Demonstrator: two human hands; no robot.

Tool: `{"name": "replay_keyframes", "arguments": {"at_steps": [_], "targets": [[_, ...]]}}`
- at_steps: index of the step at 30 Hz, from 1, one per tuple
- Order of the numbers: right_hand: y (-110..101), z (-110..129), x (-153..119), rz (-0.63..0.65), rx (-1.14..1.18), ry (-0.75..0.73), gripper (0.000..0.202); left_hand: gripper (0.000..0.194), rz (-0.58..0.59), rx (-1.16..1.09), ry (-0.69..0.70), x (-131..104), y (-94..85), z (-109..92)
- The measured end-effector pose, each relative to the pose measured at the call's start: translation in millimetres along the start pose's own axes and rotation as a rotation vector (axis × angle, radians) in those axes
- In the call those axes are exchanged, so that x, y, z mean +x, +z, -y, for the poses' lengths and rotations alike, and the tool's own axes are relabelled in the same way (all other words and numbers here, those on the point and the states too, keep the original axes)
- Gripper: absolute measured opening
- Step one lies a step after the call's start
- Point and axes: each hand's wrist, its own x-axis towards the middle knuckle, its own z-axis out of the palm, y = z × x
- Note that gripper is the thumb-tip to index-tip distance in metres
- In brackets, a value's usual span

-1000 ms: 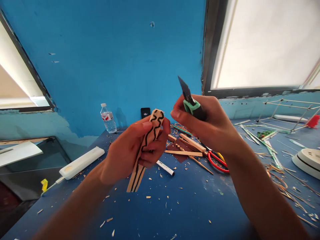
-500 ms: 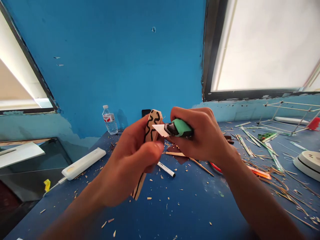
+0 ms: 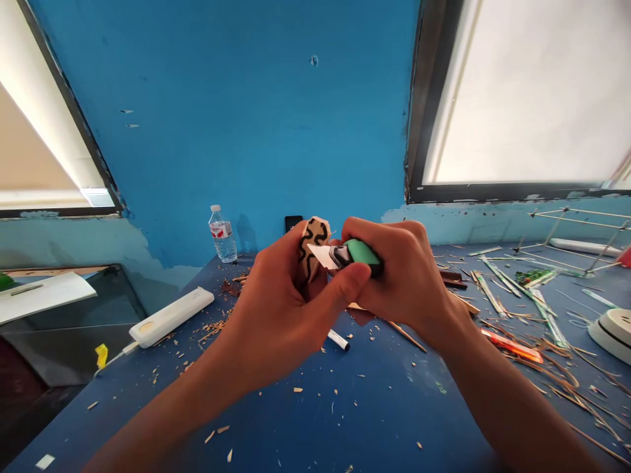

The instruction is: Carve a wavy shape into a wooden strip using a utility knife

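Note:
My left hand [image 3: 290,302] is closed round a piece of wood [image 3: 311,238] marked with wavy black lines. Only the wood's upper end shows above the fingers; the rest is hidden by the hand. In my right hand [image 3: 404,269] is a utility knife [image 3: 362,255] with a green and black handle, gripped in a fist. Its pale blade points left and lies against or just in front of the wood's marked face. My left thumb reaches across to the knife and rests at its handle, near the blade.
Wood shavings litter the blue table [image 3: 305,427]. A marker [image 3: 339,339] lies beyond my hands, with a water bottle [image 3: 223,236] and a white power strip [image 3: 172,316] to the left. On the right are an orange cutter [image 3: 513,346], thin strips, a stick frame [image 3: 582,240] and a round white device [image 3: 614,332].
My left thumb has moved from the wood to the knife handle. The wood's lower end, seen before below my left hand, is now hidden. The view has shifted slightly left.

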Motion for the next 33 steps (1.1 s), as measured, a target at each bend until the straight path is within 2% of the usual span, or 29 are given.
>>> {"name": "replay_keyframes", "arguments": {"at_steps": [5, 8, 16, 23, 28, 33], "targets": [[-3, 2, -1, 0.072, 0.005, 0.016, 0.021, 0.034, -0.025, 0.138, 0.028, -2, -1.2, 0], [-5, 2, -2, 0.101, 0.003, 0.033, 0.019, 0.033, 0.002, 0.195, 0.032, -3, -2.8, 1], [-2, 3, 0, 0.205, 0.082, 0.142, 0.009, 0.030, -0.019, 0.155, 0.085, -3, 0.3, 10], [7, 6, 1, 0.106, 0.066, 0.199, 0.017, 0.037, -0.092, 0.045, 0.033, -1, 8.2, 11], [14, 6, -2, -0.004, 0.053, 0.188, 0.019, 0.036, -0.105, 0.057, -0.011, 1, 5.7, 16], [25, -4, -4, -0.092, -0.058, 0.151, 0.016, 0.036, -0.098, -0.010, -0.046, 2, 5.0, 20]]}}
